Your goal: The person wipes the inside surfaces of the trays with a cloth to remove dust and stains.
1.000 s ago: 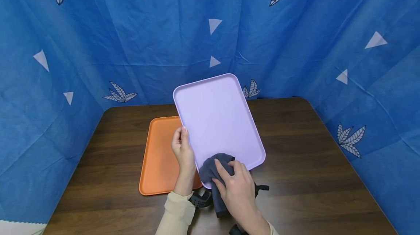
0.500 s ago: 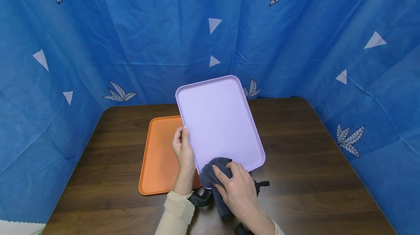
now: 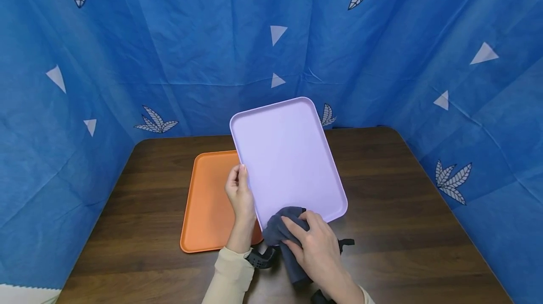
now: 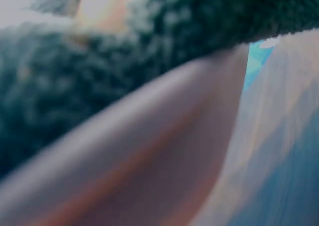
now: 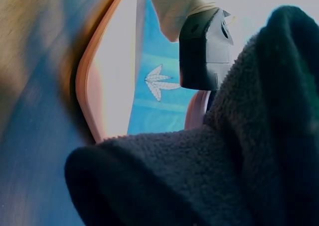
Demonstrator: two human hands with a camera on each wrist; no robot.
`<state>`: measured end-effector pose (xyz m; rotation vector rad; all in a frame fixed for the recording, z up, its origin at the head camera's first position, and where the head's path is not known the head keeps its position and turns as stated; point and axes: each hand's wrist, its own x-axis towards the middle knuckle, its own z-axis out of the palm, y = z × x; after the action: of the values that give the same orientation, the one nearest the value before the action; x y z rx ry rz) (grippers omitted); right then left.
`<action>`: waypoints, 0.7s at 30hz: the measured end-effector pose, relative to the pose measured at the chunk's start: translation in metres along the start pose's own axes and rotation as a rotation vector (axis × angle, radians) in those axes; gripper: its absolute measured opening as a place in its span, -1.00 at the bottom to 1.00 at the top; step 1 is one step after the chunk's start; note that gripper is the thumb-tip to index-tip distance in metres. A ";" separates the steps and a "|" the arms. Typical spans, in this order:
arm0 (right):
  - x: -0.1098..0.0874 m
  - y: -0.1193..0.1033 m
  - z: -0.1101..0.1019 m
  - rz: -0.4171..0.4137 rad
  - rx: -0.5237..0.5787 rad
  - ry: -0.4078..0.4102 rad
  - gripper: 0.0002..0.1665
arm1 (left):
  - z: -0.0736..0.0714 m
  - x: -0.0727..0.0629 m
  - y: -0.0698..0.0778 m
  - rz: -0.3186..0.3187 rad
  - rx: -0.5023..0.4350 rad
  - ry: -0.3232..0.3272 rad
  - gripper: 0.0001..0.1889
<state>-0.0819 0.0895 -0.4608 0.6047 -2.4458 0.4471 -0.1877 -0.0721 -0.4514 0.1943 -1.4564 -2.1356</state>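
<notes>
A lilac tray (image 3: pixel 288 158) is held up at a slant over the table, its inner face toward me. My left hand (image 3: pixel 241 198) grips its left edge, thumb on the rim. Near the tray's lower left corner, my right hand (image 3: pixel 316 245) holds a bunched dark grey cloth (image 3: pixel 276 229) against the surface; a loose end hangs below. In the right wrist view the fuzzy cloth (image 5: pixel 169 161) fills the lower part and hides the fingers. The left wrist view is blurred, with cloth (image 4: pixel 60 101) close over the pale tray rim (image 4: pixel 129 116).
An orange tray (image 3: pixel 208 205) lies flat on the dark wooden table (image 3: pixel 403 228), partly behind the left hand and lilac tray. Blue patterned curtains (image 3: pixel 191 49) enclose the back and sides. A black wrist device (image 3: pixel 260 258) sits by the left sleeve.
The lilac tray has shifted slightly to the right. The right hand and cloth have moved a little right and down along its lower edge. The orange tray stays put.
</notes>
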 end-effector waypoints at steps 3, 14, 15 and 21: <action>-0.001 0.001 0.000 0.034 0.001 -0.004 -0.34 | 0.000 -0.001 0.000 -0.002 -0.005 0.005 -0.73; -0.003 0.009 -0.007 0.148 0.002 -0.014 -0.36 | -0.001 -0.001 0.000 -0.002 -0.036 0.000 -0.79; -0.004 0.011 -0.008 0.155 0.000 -0.010 -0.36 | -0.001 -0.001 0.000 -0.004 -0.039 0.000 -0.80; -0.004 0.023 -0.013 0.215 0.006 -0.008 -0.36 | -0.001 0.000 0.001 -0.009 -0.063 0.000 -0.82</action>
<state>-0.0849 0.1163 -0.4574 0.3475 -2.5286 0.5385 -0.1874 -0.0731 -0.4513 0.1778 -1.3887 -2.1847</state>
